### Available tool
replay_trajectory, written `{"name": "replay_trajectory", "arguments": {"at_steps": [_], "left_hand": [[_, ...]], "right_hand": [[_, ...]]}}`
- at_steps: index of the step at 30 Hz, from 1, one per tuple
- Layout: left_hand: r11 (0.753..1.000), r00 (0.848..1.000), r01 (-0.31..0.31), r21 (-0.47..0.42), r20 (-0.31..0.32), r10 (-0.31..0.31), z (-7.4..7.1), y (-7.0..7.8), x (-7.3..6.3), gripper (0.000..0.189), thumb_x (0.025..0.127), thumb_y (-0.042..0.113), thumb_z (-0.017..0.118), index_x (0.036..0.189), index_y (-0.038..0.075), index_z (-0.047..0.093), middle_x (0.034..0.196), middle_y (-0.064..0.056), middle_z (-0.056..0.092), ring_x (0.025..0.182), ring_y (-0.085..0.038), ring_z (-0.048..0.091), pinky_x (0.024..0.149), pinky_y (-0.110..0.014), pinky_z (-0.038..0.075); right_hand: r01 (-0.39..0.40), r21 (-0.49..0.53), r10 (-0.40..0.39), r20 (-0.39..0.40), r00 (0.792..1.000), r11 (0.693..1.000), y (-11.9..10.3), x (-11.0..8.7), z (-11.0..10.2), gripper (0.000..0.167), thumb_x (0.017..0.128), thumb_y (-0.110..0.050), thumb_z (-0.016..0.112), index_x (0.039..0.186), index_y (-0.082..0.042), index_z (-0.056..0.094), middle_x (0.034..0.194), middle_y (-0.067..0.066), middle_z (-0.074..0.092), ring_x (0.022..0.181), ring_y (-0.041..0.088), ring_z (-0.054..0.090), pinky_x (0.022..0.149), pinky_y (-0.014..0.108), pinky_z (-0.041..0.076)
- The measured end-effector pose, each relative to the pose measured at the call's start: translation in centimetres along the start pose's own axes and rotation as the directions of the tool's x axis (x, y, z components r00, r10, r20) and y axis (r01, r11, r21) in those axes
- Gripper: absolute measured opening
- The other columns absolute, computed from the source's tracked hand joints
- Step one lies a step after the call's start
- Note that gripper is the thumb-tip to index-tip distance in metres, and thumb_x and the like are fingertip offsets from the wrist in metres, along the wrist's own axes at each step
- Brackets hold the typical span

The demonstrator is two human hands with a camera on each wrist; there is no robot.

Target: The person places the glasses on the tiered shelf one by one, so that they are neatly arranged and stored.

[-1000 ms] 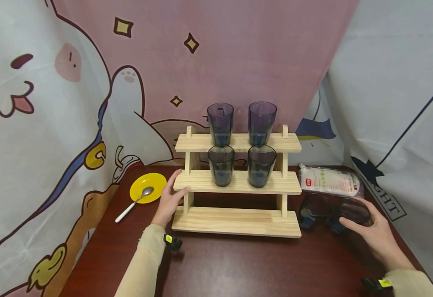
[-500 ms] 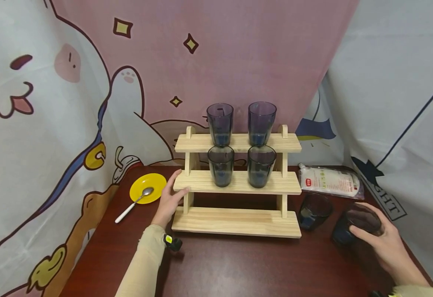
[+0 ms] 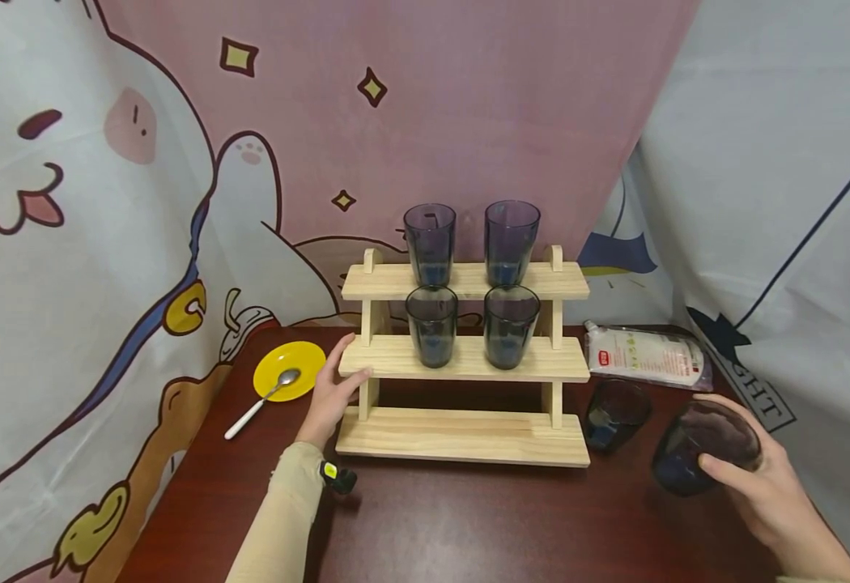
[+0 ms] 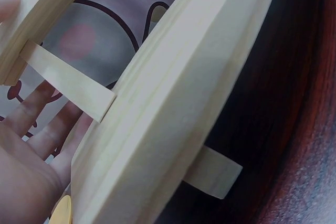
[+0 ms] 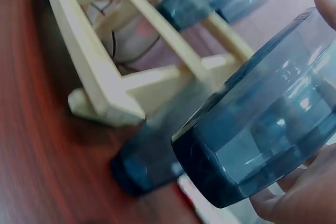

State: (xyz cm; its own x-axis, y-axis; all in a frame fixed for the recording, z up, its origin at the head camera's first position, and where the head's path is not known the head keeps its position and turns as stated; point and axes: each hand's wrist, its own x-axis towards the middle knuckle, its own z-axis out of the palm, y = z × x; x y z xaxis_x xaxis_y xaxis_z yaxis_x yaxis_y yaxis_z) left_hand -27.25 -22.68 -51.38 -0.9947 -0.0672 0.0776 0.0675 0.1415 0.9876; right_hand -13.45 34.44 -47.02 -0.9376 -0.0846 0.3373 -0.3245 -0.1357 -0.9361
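Note:
A three-tier wooden display rack point(image 3: 461, 435) stands mid-table. My left hand point(image 3: 329, 402) grips the left end of its middle shelf, thumb at the front edge and fingers behind. On the right, my right hand point(image 3: 775, 482) holds a dark tinted drinking glass point(image 5: 257, 124) round its side, tilted and apparently off the table. A second glass point(image 3: 616, 417) stands between that hand and the rack. Two purple-looking glasses stand on the top shelf, a left one point(image 3: 430, 243) and a right one point(image 3: 512, 241). Two more sit on the middle shelf, a left one point(image 3: 432, 328) and a right one point(image 3: 511, 328).
A yellow plate point(image 3: 301, 352) with a white-handled spoon point(image 3: 261, 402) leaning on its rim is left of the rack. A white printed pouch in clear plastic point(image 3: 647, 356) lies at the back right. Patterned cloth point(image 3: 541, 105) hangs behind the brown table point(image 3: 454, 518).
My right hand has drawn the glass to the right and toward me, away from the glass beside it. My left hand stays on the rack.

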Motion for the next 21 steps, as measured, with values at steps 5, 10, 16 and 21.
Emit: {"name": "replay_trajectory", "arguments": {"at_steps": [5,10,16,21], "left_hand": [[1.000,1.000,0.001,0.004,0.002,-0.001,0.0,0.0,0.0,0.069,0.094,0.035,0.081,0.153,0.051,0.047,0.165,0.006,0.038,0.127,-0.035,0.060,0.095,-0.059,0.056],[1.000,1.000,-0.002,0.011,0.000,0.002,-0.1,0.0,0.0,0.069,0.095,0.036,0.081,0.153,0.051,0.047,0.166,0.006,0.037,0.126,-0.035,0.059,0.093,-0.057,0.056],[1.000,1.000,0.004,0.003,0.001,-0.004,0.0,0.0,0.0,0.068,0.095,0.033,0.080,0.153,0.050,0.047,0.165,0.005,0.038,0.125,-0.034,0.060,0.093,-0.055,0.057],[1.000,1.000,0.003,0.000,-0.005,-0.003,0.1,-0.1,0.1,0.069,0.095,0.031,0.080,0.153,0.049,0.048,0.164,0.004,0.040,0.124,-0.034,0.061,0.093,-0.054,0.057]], "right_hand": [[0.007,0.006,-0.007,0.068,0.998,1.000,-1.3,0.3,1.7,0.074,0.089,0.029,0.050,0.156,-0.001,0.039,0.136,0.001,0.064,0.118,0.009,0.066,0.090,0.023,0.057],[0.006,-0.005,-0.005,0.127,0.992,1.000,-1.9,1.0,3.6,0.074,0.088,0.027,0.055,0.156,0.002,0.040,0.136,0.003,0.064,0.117,0.012,0.067,0.092,0.025,0.056],[-0.006,-0.036,0.013,0.196,0.980,0.999,-2.2,2.1,6.3,0.076,0.084,0.025,0.061,0.154,0.004,0.041,0.135,0.007,0.066,0.116,0.015,0.068,0.095,0.027,0.055],[0.041,-0.008,-0.038,0.278,0.960,0.999,-1.6,3.3,8.6,0.078,0.081,0.021,0.066,0.152,0.008,0.040,0.132,0.012,0.066,0.115,0.019,0.067,0.097,0.028,0.055]]}}
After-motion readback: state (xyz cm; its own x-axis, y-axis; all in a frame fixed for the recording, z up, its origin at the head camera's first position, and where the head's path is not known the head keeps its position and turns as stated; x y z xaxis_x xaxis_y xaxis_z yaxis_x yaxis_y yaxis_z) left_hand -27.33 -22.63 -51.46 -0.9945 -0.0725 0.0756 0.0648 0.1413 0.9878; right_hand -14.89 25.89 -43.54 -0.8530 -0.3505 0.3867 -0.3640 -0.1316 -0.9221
